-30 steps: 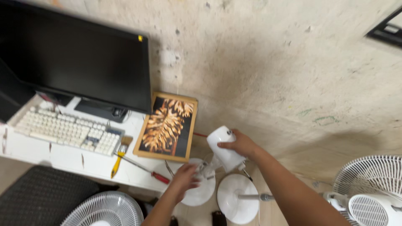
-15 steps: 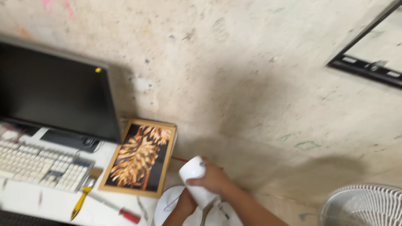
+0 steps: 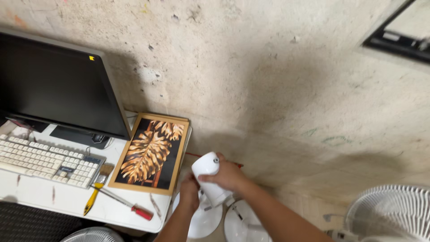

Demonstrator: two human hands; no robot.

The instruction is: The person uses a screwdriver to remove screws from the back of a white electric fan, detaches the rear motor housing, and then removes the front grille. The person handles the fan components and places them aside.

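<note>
Right hand [image 3: 227, 175]: grip clenched around the white motor housing [image 3: 208, 177], fingers wrapped over its side, thumb toward the rounded top.
Left hand [image 3: 189, 192]: at 8 o'clock of the housing, fingers pressed against its lower end; whether this grip is clenched on it or only touching cannot be told.
Motor housing: a white, rounded plastic body with a small grey knob on top, held tilted above the floor, just off the right edge of the surface [image 3: 53, 197], at about 6 o'clock in the view.
Round bases: one white disc [image 3: 204, 222] right under the housing, a second white disc [image 3: 242, 224] at its 3 o'clock with a thin rod lying across it.
Picture frame [image 3: 151, 154]: wooden, with a golden leaf print on black, flat on the surface at 10 o'clock of the hands.
Screwdrivers: a yellow-handled one [image 3: 92, 201] and a red-handled one [image 3: 134, 208], crossing at 7 o'clock of the frame.
Keyboard [image 3: 45, 159]: white, at 9 o'clock of the frame, in front of a black monitor [image 3: 53, 85].
Fan grille [image 3: 394, 210]: white, at 3 o'clock of the hands, well apart.
Wall [image 3: 268, 80]: rough, stained plaster behind everything.
</note>
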